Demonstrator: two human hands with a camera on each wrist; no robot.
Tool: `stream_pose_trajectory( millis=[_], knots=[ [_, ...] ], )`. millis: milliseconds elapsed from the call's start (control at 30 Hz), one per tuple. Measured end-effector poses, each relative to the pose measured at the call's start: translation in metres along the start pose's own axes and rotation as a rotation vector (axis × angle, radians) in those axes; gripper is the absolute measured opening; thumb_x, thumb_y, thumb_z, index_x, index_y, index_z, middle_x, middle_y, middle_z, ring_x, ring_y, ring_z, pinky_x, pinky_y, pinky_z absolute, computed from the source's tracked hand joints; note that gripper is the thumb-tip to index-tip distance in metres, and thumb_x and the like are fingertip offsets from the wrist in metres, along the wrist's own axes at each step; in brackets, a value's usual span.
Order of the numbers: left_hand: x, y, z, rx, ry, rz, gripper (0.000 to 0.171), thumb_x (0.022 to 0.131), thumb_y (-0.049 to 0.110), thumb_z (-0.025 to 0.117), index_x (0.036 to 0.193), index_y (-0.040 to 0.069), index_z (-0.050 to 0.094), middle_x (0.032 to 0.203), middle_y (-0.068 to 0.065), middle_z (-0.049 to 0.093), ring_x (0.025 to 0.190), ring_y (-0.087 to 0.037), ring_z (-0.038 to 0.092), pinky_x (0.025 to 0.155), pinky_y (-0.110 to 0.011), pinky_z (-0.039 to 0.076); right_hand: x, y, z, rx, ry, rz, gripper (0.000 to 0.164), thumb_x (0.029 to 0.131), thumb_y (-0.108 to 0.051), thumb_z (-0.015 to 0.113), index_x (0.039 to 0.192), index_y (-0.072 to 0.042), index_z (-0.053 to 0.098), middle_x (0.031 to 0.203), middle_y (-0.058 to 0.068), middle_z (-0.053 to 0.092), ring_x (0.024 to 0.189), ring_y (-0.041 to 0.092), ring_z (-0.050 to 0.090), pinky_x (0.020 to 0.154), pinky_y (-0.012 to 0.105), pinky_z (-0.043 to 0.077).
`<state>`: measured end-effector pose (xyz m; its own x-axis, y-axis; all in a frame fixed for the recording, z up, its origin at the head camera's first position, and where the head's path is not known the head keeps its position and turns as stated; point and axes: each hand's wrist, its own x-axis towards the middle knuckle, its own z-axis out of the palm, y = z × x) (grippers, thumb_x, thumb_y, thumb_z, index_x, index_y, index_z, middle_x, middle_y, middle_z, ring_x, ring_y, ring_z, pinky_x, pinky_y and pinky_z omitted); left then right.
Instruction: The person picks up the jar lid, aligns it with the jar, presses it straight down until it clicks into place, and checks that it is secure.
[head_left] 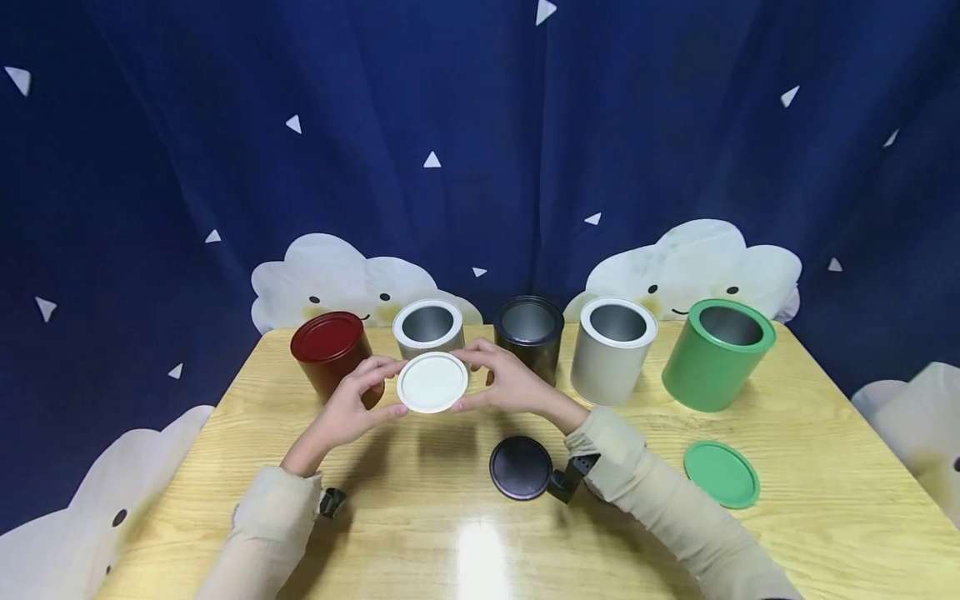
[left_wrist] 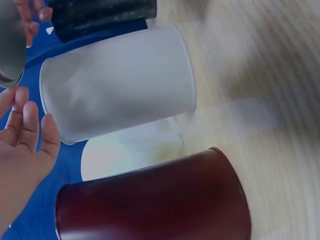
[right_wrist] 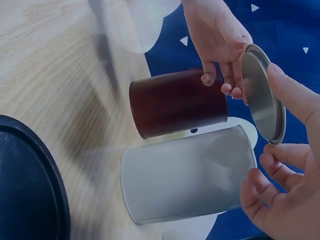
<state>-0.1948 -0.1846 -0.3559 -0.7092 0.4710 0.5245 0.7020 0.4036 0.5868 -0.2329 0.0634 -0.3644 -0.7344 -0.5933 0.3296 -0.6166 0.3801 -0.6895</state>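
A round white lid [head_left: 432,382] is held up between both hands, in front of an open white can [head_left: 428,323]. My left hand [head_left: 358,404] pinches the lid's left edge between thumb and fingers. On the opposite edge, the fingertips and thumb of my right hand [head_left: 512,381] grip it. The right wrist view shows the bare metal underside of the lid [right_wrist: 260,95], tilted above the white can [right_wrist: 187,175]. In the left wrist view the lid [left_wrist: 11,45] is cut off by the frame edge, beside the white can's rim.
A dark red can [head_left: 328,340] with its lid on stands at the left. Rightward come an open black can [head_left: 531,333], another open white can [head_left: 613,358] and an open green can [head_left: 712,358]. A black lid [head_left: 521,467] and a green lid [head_left: 722,474] lie on the wooden table [head_left: 420,533].
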Motion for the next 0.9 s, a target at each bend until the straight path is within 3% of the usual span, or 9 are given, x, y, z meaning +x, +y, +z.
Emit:
stream_pose_trajectory(
  millis=[67,333,700,900],
  knots=[
    [0.003,-0.001,-0.001,0.011,-0.001,-0.001,0.051,0.064,-0.007,0.077,0.111,-0.014,0.056,0.102,-0.023,0.055,0.074,-0.011,0.039,0.062,-0.013,0.030,0.003,-0.002,-0.002,-0.014,0.009,-0.002,0.063,0.063,-0.022,0.083,0.120,-0.006,0.059,0.107,0.005,0.055,0.089,0.026,0.048,0.061,0.025,0.042],
    [0.003,-0.032,0.002,0.064,-0.008,-0.046,0.058,0.065,0.004,0.080,0.118,-0.004,0.057,0.109,-0.015,0.055,0.082,-0.012,0.040,0.064,-0.018,0.036,0.009,-0.003,-0.006,-0.041,0.019,-0.019,0.064,0.063,-0.023,0.083,0.121,-0.008,0.059,0.105,0.004,0.054,0.086,0.017,0.047,0.060,0.024,0.042],
    [0.015,-0.033,-0.006,0.089,-0.007,-0.037,0.060,0.067,0.009,0.080,0.121,-0.001,0.056,0.111,-0.013,0.055,0.087,-0.014,0.043,0.067,-0.027,0.040,0.017,-0.003,-0.013,-0.029,0.027,0.010,0.063,0.066,-0.021,0.082,0.122,-0.005,0.057,0.113,0.008,0.053,0.094,0.027,0.049,0.062,0.025,0.042],
    [0.021,-0.034,-0.007,0.102,-0.010,-0.040,0.060,0.068,0.009,0.080,0.121,-0.002,0.056,0.112,-0.013,0.055,0.086,-0.016,0.044,0.066,-0.024,0.039,0.022,-0.001,-0.016,-0.044,0.037,0.012,0.065,0.066,-0.021,0.082,0.122,-0.002,0.057,0.110,0.008,0.053,0.091,0.022,0.049,0.062,0.025,0.043]
  ],
)
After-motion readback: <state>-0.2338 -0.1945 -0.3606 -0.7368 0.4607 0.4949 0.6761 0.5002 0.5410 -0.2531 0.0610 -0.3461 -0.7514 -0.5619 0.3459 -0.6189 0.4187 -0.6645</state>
